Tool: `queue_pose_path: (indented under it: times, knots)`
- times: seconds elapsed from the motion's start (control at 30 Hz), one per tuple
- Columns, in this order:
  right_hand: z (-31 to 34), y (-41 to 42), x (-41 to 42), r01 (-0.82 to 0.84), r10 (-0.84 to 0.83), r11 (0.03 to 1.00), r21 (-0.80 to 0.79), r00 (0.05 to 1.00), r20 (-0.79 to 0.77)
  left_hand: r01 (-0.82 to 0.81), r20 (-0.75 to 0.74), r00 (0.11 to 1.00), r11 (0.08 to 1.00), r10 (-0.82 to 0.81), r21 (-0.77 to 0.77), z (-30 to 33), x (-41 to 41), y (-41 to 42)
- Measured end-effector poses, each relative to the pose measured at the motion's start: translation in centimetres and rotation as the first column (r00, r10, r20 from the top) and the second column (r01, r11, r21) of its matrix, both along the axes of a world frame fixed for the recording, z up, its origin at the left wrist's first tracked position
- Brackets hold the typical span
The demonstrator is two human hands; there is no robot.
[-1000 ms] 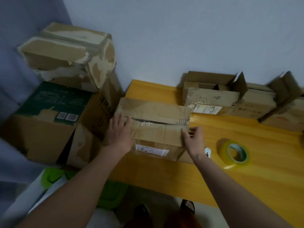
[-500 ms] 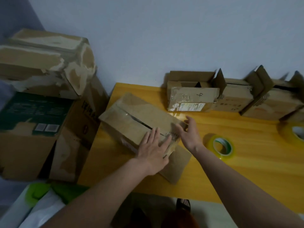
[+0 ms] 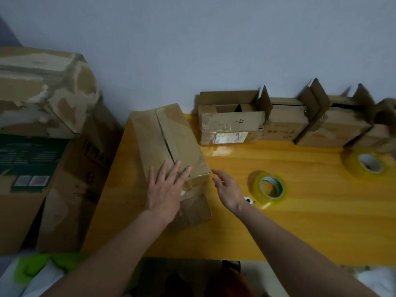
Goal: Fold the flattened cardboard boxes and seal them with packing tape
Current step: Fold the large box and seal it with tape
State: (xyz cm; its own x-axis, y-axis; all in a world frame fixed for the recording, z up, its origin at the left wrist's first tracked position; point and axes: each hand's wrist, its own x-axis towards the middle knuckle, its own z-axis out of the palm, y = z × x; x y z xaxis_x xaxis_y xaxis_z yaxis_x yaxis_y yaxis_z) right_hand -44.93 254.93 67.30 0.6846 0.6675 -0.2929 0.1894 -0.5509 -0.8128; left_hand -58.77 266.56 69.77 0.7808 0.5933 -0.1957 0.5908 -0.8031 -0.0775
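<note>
A folded brown cardboard box (image 3: 169, 144) lies on the yellow table (image 3: 300, 211), its long side running away from me, with the top flaps meeting along a seam. My left hand (image 3: 166, 190) presses flat on its near end, fingers straight. Just to the right of the box, my right hand (image 3: 227, 187) hovers open above the table and touches nothing. A roll of clear packing tape (image 3: 270, 189) stands on the table right of that hand. A second tape roll (image 3: 367, 162) lies at the far right.
Several open cardboard boxes (image 3: 231, 123) line the wall at the back of the table. Large worn cartons (image 3: 42, 129) are stacked to the left of the table. A small white item (image 3: 248, 200) lies by the near tape roll. Green and white things sit on the floor at the lower left.
The box has been turned so its length now points away from me. My left hand slid to its near end. My right hand let go of the box and hangs beside it.
</note>
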Motion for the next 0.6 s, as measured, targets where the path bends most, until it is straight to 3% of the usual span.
queue_pose_path:
  times: [0.03, 0.1, 0.17, 0.2, 0.27, 0.47, 0.6]
  knots:
    - [-0.4, -0.9, 0.6, -0.007, 0.009, 0.998, -0.07, 1.0, 0.027, -0.017, 0.005, 1.0, 1.0, 0.017, -0.016, 0.3, 0.4, -0.4]
    - [-1.0, -2.8, 1.9, -0.001, 0.008, 0.986, -0.165, 0.999, 0.046, 0.048, 0.199, 0.979, 0.998, -0.041, -0.032, 0.6, 1.8, -2.4]
    - [-1.6, -4.5, 3.6, -0.005, 0.019, 0.972, -0.234, 0.998, 0.057, 0.25, 0.385, 0.904, 0.96, -0.186, -0.124, 0.6, 3.5, -4.7]
    - [-1.9, -5.4, 4.7, -0.014, 0.03, 0.965, -0.263, 0.998, 0.06, 0.342, 0.4, 0.886, 0.912, -0.234, -0.226, 0.4, 4.4, -5.8]
    - [-2.4, -7.3, 6.9, -0.046, 0.073, 0.943, -0.328, 0.995, 0.072, 0.372, 0.273, 0.922, 0.824, -0.275, -0.428, -0.2, 6.1, -7.6]
    - [-4.9, -11.8, 13.1, -0.144, 0.29, 0.833, -0.535, 0.936, 0.201, 0.007, -0.041, 0.999, 0.841, -0.035, -0.54, -3.1, 10.1, -9.2]
    - [-6.9, -12.4, 14.4, -0.244, 0.483, 0.706, -0.665, 0.852, 0.201, -0.153, -0.035, 0.985, 0.747, 0.172, -0.647, -2.6, 12.0, -10.3]
